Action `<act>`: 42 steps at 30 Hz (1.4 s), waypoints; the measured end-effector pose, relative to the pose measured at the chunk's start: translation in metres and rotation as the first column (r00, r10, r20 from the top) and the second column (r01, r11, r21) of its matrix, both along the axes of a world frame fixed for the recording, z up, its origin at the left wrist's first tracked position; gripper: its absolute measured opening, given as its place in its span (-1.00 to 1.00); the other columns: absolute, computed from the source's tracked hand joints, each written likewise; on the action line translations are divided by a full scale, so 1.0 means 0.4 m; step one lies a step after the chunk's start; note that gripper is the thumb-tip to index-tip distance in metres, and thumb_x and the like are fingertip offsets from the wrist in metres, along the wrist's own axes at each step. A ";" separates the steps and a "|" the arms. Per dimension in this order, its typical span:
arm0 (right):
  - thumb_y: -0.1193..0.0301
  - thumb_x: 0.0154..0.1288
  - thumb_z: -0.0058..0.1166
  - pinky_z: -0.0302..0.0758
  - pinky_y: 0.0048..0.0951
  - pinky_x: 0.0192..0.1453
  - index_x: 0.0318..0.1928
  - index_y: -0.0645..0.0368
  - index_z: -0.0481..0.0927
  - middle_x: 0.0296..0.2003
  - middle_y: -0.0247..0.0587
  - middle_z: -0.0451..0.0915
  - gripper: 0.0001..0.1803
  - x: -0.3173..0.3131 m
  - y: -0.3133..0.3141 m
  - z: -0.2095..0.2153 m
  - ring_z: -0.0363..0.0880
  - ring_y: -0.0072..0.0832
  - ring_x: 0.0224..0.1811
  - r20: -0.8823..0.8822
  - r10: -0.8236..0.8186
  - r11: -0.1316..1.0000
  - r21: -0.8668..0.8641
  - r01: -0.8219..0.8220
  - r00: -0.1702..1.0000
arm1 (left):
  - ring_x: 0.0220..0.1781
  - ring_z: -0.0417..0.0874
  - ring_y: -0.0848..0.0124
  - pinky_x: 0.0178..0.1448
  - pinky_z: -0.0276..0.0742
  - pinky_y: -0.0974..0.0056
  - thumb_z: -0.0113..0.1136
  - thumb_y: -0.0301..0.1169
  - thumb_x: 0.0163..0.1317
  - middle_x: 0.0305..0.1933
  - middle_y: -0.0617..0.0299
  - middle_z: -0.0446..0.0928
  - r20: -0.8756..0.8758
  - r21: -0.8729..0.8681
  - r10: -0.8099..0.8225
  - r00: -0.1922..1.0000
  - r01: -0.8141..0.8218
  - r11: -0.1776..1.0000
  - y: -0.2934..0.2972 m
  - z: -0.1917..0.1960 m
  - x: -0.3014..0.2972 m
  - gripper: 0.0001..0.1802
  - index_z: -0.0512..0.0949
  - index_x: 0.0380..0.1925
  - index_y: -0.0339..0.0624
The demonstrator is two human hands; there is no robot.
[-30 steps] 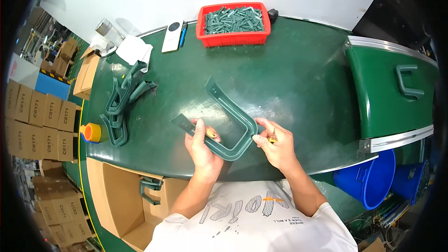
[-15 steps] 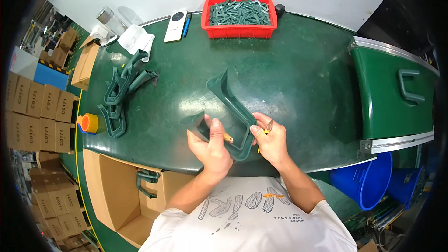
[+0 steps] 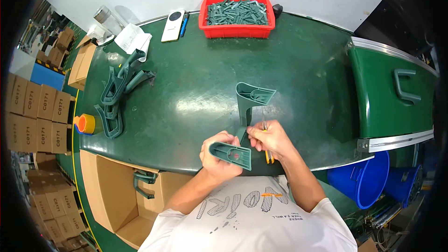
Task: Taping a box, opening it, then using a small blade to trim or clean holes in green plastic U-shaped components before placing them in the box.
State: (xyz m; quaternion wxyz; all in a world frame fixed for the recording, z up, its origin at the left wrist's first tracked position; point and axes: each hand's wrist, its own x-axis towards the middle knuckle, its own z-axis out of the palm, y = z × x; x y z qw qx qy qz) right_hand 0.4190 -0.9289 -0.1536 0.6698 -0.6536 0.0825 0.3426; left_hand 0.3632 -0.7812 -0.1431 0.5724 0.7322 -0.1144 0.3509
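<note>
Green moulded plastic forms the U-shaped handle (image 3: 244, 112) held in front of a worker's body, just above the near edge of a workbench. Fingers of the left hand (image 3: 218, 158) are curled closed around its nearer arm, whose hollow, ribbed end faces up toward the camera. Thumb and fingertips of the right hand (image 3: 270, 139) meet at the handle's middle stretch; whether they pinch it cannot be told. That same hand is folded around a slim yellow-handled knife (image 3: 268, 157), its narrow blade pointing away from the worker. The handle's other ribbed end rises beyond the knuckles.

Beneath spreads the glossy green workbench top (image 3: 303, 79). To the left lies a tangled heap of matching green handles (image 3: 112, 91), with a small orange-and-yellow cylinder (image 3: 86, 123) just beside it. Toward the back wall sit crumpled white paper (image 3: 132, 38), a white phone (image 3: 172, 26) with a blue pen (image 3: 184, 25) alongside, and a red plastic bin (image 3: 237, 31) heaped with small green pieces (image 3: 238, 13).

At right, a green panel with silvery metal edges (image 3: 382, 107) carries a similar handle, near a round blue bucket (image 3: 361, 182). At lower left, an open cardboard box (image 3: 105, 193) contains more green handles (image 3: 144, 177).
</note>
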 end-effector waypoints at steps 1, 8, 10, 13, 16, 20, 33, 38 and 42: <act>0.36 0.28 0.12 0.24 -0.63 -0.67 -0.53 0.25 0.54 -0.68 -0.32 0.49 -0.73 -0.011 0.011 -0.004 0.35 -0.67 -0.73 -0.012 -0.063 0.997 0.051 0.064 0.998 | -0.44 0.40 0.54 -0.27 0.44 0.41 0.11 -0.78 0.04 -0.38 0.15 0.39 0.014 0.023 0.037 0.999 -0.037 0.999 0.001 -0.006 0.000 -0.70 0.31 -0.23 -0.39; 0.37 0.27 0.09 0.18 -0.60 -0.64 -0.58 0.24 0.52 -0.73 -0.45 0.39 -0.71 -0.070 0.058 -0.006 0.26 -0.76 -0.68 0.145 -0.246 0.965 -0.059 0.257 0.958 | -0.35 0.47 0.48 -0.29 0.47 0.39 0.14 -0.61 0.17 -0.26 0.14 0.40 -0.196 -0.282 0.213 0.957 -0.263 0.923 0.012 -0.020 -0.003 -0.75 0.33 -0.17 -0.36; 0.38 0.25 0.10 0.17 -0.58 -0.63 -0.59 0.28 0.52 -0.74 -0.47 0.37 -0.69 -0.081 0.065 -0.008 0.21 -0.78 -0.65 0.300 -0.264 0.949 -0.089 0.302 0.917 | -0.40 0.37 0.56 -0.31 0.35 0.43 0.12 -0.57 0.20 -0.38 0.25 0.36 -0.186 -0.283 0.262 0.947 -0.307 0.909 0.008 -0.018 0.008 -0.77 0.34 -0.17 -0.30; 0.42 0.22 0.09 0.23 -0.54 -0.61 -0.59 0.32 0.54 -0.76 -0.40 0.32 -0.72 -0.082 0.074 -0.007 0.19 -0.78 -0.61 0.470 -0.272 0.924 -0.118 0.365 0.840 | -0.40 0.35 0.57 -0.28 0.33 0.42 0.14 -0.51 0.23 -0.38 0.32 0.34 -0.315 -0.357 0.256 0.914 -0.364 0.860 -0.003 0.028 0.019 -0.79 0.36 -0.17 -0.25; 0.42 0.06 0.18 0.44 -0.51 -0.50 -0.48 0.30 0.63 -0.60 -0.04 0.61 -0.84 -0.126 0.101 0.027 0.55 -0.58 -0.60 0.598 -0.105 0.980 -0.076 0.186 0.795 | -0.49 0.37 0.55 -0.40 0.36 0.44 0.13 -0.48 0.25 -0.39 0.29 0.36 -0.206 -0.169 0.537 0.818 -0.570 0.804 0.035 -0.033 0.064 -0.79 0.34 -0.18 -0.26; 0.54 0.13 0.16 0.37 -0.39 -0.59 -0.51 0.26 0.53 -0.61 -0.18 0.50 -0.88 -0.107 0.077 0.093 0.44 -0.34 -0.67 0.952 -0.201 0.974 0.170 0.147 0.232 | -0.58 0.34 0.55 -0.50 0.34 0.46 0.11 -0.48 0.27 -0.50 0.32 0.34 -0.335 -0.472 0.277 0.901 -0.415 0.778 0.111 -0.007 0.098 -0.81 0.32 -0.19 -0.23; 0.34 0.27 0.12 0.47 -0.47 -0.35 -0.07 0.33 0.53 -0.39 -0.10 0.61 -0.68 0.062 0.028 0.084 0.52 -0.47 -0.51 0.834 0.220 0.915 -0.356 0.190 0.506 | -0.68 0.36 0.47 -0.64 0.30 0.41 0.10 -0.48 0.20 -0.61 0.22 0.35 -0.388 -0.809 -0.297 0.873 -0.168 0.562 0.099 0.055 0.018 -0.73 0.28 -0.13 -0.16; 0.34 0.37 0.01 0.39 -0.56 -0.46 -0.15 0.29 0.59 -0.59 -0.30 0.54 -0.75 -0.041 0.063 0.025 0.40 -0.68 -0.57 0.638 0.072 0.988 -0.151 0.033 0.767 | -0.56 0.38 0.41 -0.52 0.30 0.35 0.10 -0.13 0.27 -0.56 0.18 0.38 -0.098 -0.872 -0.518 0.850 0.178 0.457 0.104 0.040 0.012 -0.51 0.31 0.04 -0.23; 0.31 0.39 -0.01 0.35 -0.59 -0.51 -0.17 0.27 0.60 -0.64 -0.35 0.50 -0.74 -0.079 0.058 0.037 0.36 -0.72 -0.60 0.577 0.024 0.997 -0.070 0.021 0.817 | -0.06 0.47 0.24 -0.12 0.43 0.28 0.07 0.08 0.23 -0.04 0.04 0.46 -0.122 -0.908 -0.572 0.811 0.141 0.394 0.108 -0.041 0.046 -0.26 0.24 0.22 -0.25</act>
